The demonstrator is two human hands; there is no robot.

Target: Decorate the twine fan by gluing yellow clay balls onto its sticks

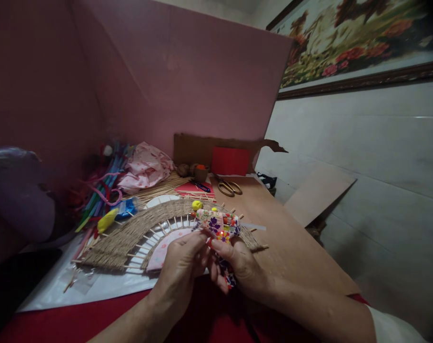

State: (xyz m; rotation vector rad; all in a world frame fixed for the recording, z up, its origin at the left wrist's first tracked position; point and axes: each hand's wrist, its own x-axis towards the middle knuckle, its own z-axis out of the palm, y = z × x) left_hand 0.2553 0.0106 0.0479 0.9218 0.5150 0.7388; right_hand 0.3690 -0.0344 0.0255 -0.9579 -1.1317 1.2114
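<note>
Just above the front edge of the table I hold a small floral cloth piece (219, 224), white with purple, orange and red flowers. My right hand (246, 267) is closed around its lower part, and some of the cloth hangs below the fingers. With fingertips pinched together, my left hand (187, 252) meets the cloth's lower left edge. Something small and red shows at my right thumb; I cannot tell what it is. Behind my hands lies a fan-shaped twine weaving (111, 240) on thin wooden sticks, with a pink cloth half-circle (162, 250) at its centre.
Gold-handled scissors (228, 187) lie on the brown board (291, 228). A red card (230, 161) stands behind them. Yellow lumps (196, 205) sit by the weaving. Pipe cleaners (102, 197), a blue packet (126, 207) and crumpled pink cloth (146, 166) are piled at the left.
</note>
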